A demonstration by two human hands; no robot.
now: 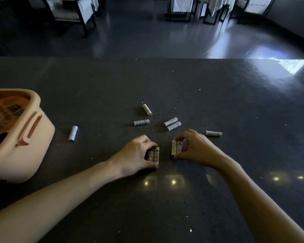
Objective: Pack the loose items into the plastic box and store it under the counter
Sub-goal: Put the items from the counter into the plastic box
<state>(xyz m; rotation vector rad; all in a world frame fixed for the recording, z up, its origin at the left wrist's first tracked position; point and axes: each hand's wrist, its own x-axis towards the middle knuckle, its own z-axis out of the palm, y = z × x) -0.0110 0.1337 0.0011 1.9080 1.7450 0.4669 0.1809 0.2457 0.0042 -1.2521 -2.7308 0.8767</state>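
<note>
White batteries lie scattered on the dark counter (218, 102). My left hand (135, 153) grips a small bunch of batteries (154, 155) against the counter top. Just to its right, my right hand (195, 148) pinches two batteries (176, 147) standing side by side. Loose ones lie beyond: one at the far middle (146, 109), one (141, 122) below it, a pair (172, 124) side by side, one (214, 133) right of my right hand, and one (73, 133) near the box. The peach plastic box (33, 137) stands open at the left edge.
The box holds printed packaging, partly cut off by the frame edge. The counter's far edge (147, 58) drops to a glossy floor with chairs (70, 13) and tables behind. Bright window reflections sit at the counter's right.
</note>
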